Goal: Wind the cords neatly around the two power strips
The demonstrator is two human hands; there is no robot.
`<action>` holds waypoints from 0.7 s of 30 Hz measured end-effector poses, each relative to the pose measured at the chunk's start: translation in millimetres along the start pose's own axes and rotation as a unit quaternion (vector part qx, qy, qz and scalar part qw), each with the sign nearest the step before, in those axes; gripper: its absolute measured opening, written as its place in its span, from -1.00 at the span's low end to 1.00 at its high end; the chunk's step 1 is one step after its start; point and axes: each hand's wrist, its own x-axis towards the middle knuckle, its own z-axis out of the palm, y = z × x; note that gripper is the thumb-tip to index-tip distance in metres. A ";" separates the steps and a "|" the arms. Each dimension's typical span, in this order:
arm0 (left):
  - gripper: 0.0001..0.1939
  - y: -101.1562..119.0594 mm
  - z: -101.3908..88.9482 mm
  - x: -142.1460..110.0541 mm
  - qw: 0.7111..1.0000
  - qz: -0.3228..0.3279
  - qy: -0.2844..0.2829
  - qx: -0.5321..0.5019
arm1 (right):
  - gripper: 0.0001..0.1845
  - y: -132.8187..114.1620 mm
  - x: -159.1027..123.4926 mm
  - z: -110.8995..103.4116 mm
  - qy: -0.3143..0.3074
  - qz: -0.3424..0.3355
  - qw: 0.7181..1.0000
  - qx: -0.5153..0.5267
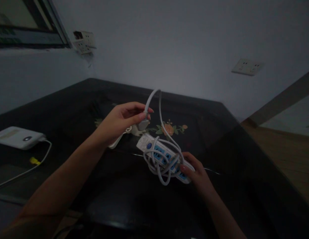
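Observation:
My left hand (126,116) pinches a white plug (143,124) at the end of a cord, held above the dark table. From the plug the white cord (160,106) arches up and comes down to a white power strip (145,142) with blue sockets. Several loops of the cord are wound around the strip. My right hand (194,169) grips the strip's near right end, with the thumb over the cord loops. Partly hidden behind my left hand lies another white object (116,142) with a pale cord.
A white box-shaped device (18,136) with a cable sits at the left, near a yellow tag (35,161). The black table (114,199) bears a printed flower (168,129). Wall sockets (247,67) are at the right, and more loose-looking sockets (85,40) at the left corner.

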 end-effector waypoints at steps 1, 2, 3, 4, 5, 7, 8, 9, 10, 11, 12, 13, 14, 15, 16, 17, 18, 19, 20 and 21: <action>-0.74 -2.0 4.1 -0.2 1.000 0.004 -0.006 -0.007 | -0.69 -1.6 -0.4 1.4 -0.004 -0.001 1.000 -0.013; -0.75 -3.9 8.4 -0.3 1.000 0.008 -0.012 -0.017 | -0.68 -3.0 -0.8 2.5 -0.009 -0.004 1.000 -0.026; -0.77 -5.8 12.5 -0.3 0.999 0.010 -0.017 -0.030 | -0.68 -4.0 -1.2 3.3 -0.014 -0.009 0.999 -0.038; -0.78 -7.6 16.2 -0.3 0.999 0.011 -0.021 -0.043 | -0.68 -4.6 -1.7 3.8 -0.019 -0.014 0.998 -0.051; -0.78 -9.4 19.3 -0.3 0.998 0.011 -0.022 -0.055 | -0.68 -4.7 -2.1 4.2 -0.025 -0.018 0.997 -0.064; -0.78 -12.8 23.6 -0.1 0.998 0.012 -0.015 -0.068 | -0.69 -3.9 -3.3 5.2 -0.033 -0.027 0.995 -0.090; -0.77 -14.4 24.9 0.0 0.997 0.015 -0.010 -0.070 | -0.69 -3.2 -4.1 5.9 -0.036 -0.032 0.993 -0.105; -0.77 -15.8 25.9 0.0 0.997 0.020 -0.005 -0.072 | -0.68 -2.5 -5.0 6.9 -0.038 -0.038 0.991 -0.120; -0.77 -17.0 26.9 -0.2 0.997 0.023 -0.001 -0.072 | -0.68 -1.9 -5.9 8.2 -0.042 -0.045 0.989 -0.135; -0.77 -18.1 27.9 -0.6 0.997 0.024 0.000 -0.070 | -0.68 -1.6 -6.9 9.8 -0.046 -0.052 0.986 -0.151; -0.77 -19.0 29.2 -1.1 0.998 0.022 -0.002 -0.066 | -0.69 -1.5 -7.9 11.6 -0.049 -0.060 0.983 -0.165; -0.77 -19.8 30.8 -1.9 0.998 0.018 -0.006 -0.060 | -0.69 -1.7 -8.8 13.5 -0.052 -0.067 0.980 -0.178; -0.76 -20.6 32.7 -2.7 0.998 0.014 -0.012 -0.053 | -0.70 -2.0 -9.6 15.6 -0.056 -0.074 0.978 -0.189; -0.75 -21.5 34.8 -3.6 0.999 0.008 -0.021 -0.048 | -0.71 -2.3 -10.1 17.6 -0.060 -0.080 0.975 -0.198; -0.74 -22.5 37.1 -4.6 0.998 0.005 -0.032 -0.045 | -0.72 -2.5 -10.3 19.4 -0.064 -0.086 0.973 -0.206; -0.74 -23.6 39.2 -5.6 0.998 0.004 -0.044 -0.046 | -0.72 -2.4 -10.4 21.2 -0.068 -0.089 0.970 -0.214; -0.75 -24.7 41.3 -6.6 0.997 0.002 -0.058 -0.047 | -0.73 -1.9 -10.1 22.7 -0.074 -0.089 0.968 -0.221; -0.76 -25.8 43.1 -7.6 0.996 0.001 -0.073 -0.048 | -0.73 -0.9 -9.7 24.1 -0.078 -0.086 0.967 -0.225; -0.77 -26.9 44.7 -8.5 0.995 0.000 -0.085 -0.046 | -0.73 0.4 -9.1 25.4 -0.079 -0.082 0.967 -0.228; -0.79 -28.0 46.0 -9.2 0.994 -0.002 -0.096 -0.042 | -0.73 2.0 -8.3 26.6 -0.079 -0.076 0.968 -0.228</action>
